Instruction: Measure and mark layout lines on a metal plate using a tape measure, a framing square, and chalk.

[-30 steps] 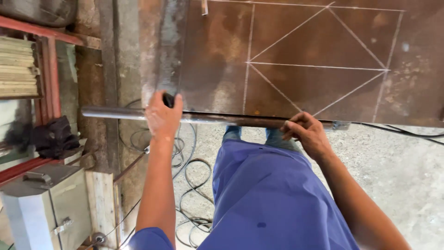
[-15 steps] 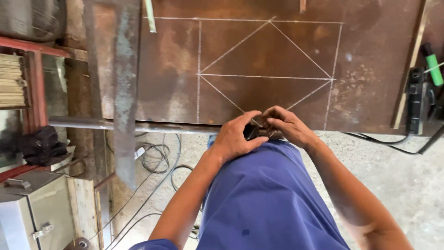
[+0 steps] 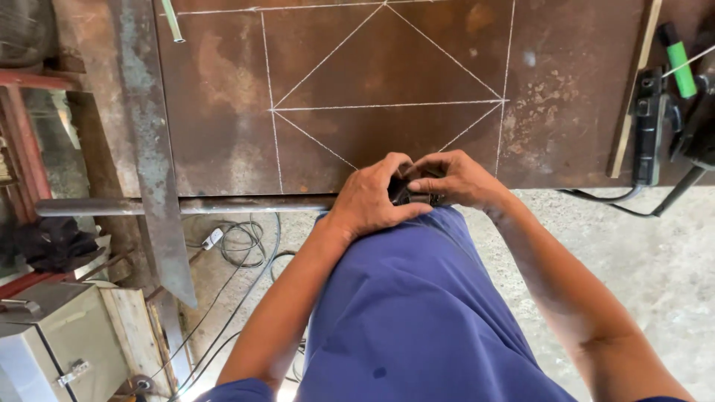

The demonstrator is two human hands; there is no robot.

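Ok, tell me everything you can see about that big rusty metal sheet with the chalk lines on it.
The metal sheet is a flat, dark brown plate, rust-mottled with paler patches, lying across the top of the view. White chalk lines form a rectangle crossed by a horizontal line and diagonals. A grey pipe runs along its near edge, a grey metal strip crosses its left side, and a wooden slat lies on its right. The left hand and right hand meet at the near edge.
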